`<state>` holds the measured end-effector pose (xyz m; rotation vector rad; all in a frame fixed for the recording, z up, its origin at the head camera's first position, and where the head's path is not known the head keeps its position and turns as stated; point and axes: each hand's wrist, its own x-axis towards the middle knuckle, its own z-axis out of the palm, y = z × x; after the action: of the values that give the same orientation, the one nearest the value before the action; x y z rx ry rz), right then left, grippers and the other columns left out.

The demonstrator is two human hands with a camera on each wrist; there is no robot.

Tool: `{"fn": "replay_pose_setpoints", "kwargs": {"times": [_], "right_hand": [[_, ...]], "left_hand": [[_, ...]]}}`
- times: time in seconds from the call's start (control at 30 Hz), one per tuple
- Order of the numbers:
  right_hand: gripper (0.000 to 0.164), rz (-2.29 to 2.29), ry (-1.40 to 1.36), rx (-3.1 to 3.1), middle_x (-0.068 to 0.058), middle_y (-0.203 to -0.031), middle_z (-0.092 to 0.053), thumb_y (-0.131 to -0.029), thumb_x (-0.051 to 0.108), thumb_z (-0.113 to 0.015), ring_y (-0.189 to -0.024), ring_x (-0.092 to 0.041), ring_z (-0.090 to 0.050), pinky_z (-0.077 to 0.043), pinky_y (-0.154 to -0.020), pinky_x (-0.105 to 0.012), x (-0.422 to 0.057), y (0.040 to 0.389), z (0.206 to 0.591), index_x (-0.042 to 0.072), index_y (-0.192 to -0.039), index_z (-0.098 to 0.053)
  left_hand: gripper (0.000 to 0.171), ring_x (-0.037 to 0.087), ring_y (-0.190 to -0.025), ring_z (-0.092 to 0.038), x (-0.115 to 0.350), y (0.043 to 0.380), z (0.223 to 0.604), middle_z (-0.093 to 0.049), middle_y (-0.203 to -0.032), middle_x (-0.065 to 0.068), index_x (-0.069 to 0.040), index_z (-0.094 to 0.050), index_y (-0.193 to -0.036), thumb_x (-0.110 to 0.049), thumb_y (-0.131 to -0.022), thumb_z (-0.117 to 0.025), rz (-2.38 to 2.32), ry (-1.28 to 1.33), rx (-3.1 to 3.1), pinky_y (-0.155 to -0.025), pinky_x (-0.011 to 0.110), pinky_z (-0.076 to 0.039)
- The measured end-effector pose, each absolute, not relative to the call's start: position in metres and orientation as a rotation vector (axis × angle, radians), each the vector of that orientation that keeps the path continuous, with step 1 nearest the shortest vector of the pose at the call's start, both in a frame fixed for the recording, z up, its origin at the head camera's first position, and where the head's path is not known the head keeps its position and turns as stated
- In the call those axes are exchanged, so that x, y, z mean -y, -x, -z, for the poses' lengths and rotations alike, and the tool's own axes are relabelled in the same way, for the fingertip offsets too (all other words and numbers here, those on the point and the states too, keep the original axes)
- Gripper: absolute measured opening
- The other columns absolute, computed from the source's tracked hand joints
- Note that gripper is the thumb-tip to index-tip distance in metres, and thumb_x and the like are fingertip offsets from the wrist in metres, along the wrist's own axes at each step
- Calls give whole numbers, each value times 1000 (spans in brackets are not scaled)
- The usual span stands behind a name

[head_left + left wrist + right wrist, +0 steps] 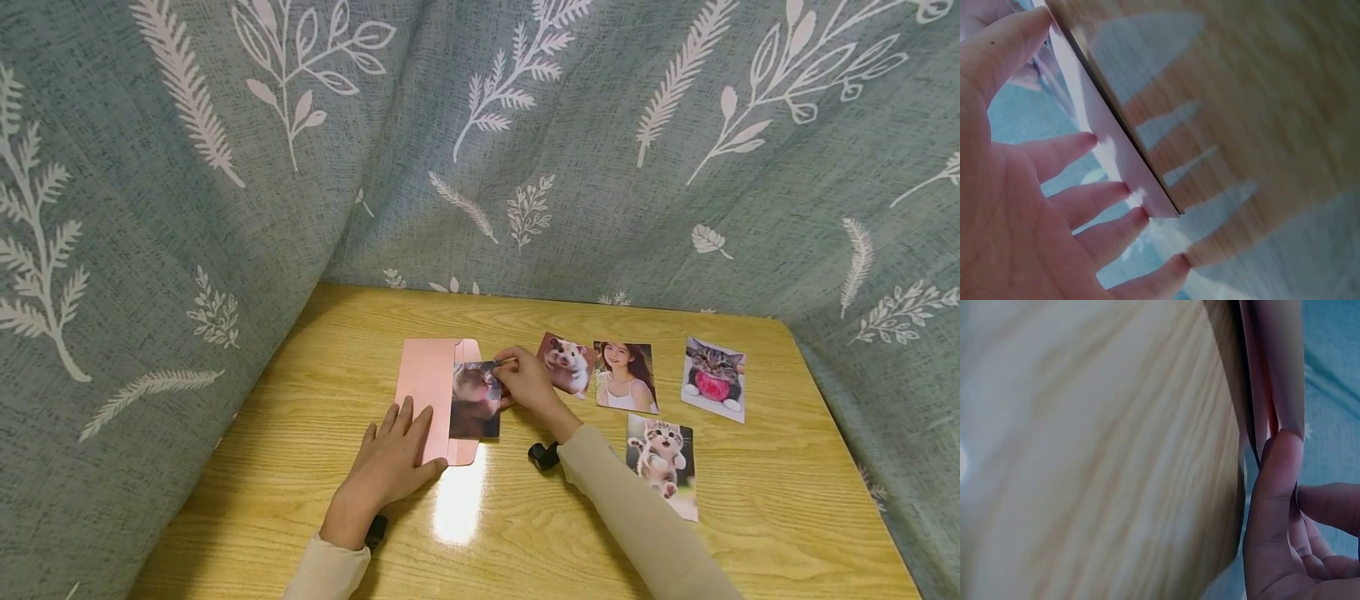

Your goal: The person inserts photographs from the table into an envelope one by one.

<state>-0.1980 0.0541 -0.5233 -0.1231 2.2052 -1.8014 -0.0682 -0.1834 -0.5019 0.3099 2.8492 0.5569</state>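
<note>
A pink envelope (422, 367) lies on the table, its flap side facing right. My left hand (392, 458) rests on the envelope's lower left with fingers spread; in the left wrist view the fingertips touch the pale envelope (1094, 119). Between the thumb and fingers of my right hand (527, 382) is the right edge of a dark glossy photo (475, 417), which overlaps the envelope's opening. Glare blurs its picture. In the right wrist view, my right thumb and finger pinch the photo's edge (1291, 381), which stands slightly bowed.
Right of my hands lie a hamster photo (567, 367), a portrait photo of a person (625, 379), a photo of a cat with a pink object (714, 379) and a kitten photo (662, 467). A patterned curtain (450, 233) surrounds the wooden table (337, 333).
</note>
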Motion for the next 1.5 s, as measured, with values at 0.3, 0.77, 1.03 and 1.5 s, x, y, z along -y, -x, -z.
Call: {"fn": "replay_pose_setpoints", "kwargs": {"times": [0.3,0.77,1.03,1.5], "right_hand": [[22,1752,102,-2226,-13,-88,-66,-97,2,-61,-53,-17,-60,-58,-49,-36,-36,200,523,0,-120,-59],[19,1746,98,-2268,-11,-85,-66,-96,-1,-60,-49,-14,-60,-56,-44,-36,-17,198,522,-2,-115,-60],[17,1684,153,-2360,-8,-81,-68,-96,0,-60,-41,-12,-58,-54,-41,-32,-10,197,524,-2,-112,-59],[27,1666,178,-2323,-16,-90,-68,-98,1,-58,-61,-19,-67,-59,-56,-31,-30,177,517,-6,-124,-57]], "left_hand": [[84,46,-147,-15,184,67,500,-18,-161,26,-9,-34,-157,-51,-92,-68,-555,-306,-2856,-109,72,-18],[84,47,-147,-16,182,67,497,-19,-161,26,-9,-35,-156,-51,-91,-68,-544,-303,-2844,-110,71,-18],[84,47,-147,-16,181,66,496,-20,-161,27,-9,-36,-156,-49,-91,-70,-542,-297,-2848,-110,71,-18],[84,47,-147,-16,180,67,499,-19,-161,26,-9,-35,-156,-49,-91,-69,-532,-292,-2852,-110,71,-18]]}}
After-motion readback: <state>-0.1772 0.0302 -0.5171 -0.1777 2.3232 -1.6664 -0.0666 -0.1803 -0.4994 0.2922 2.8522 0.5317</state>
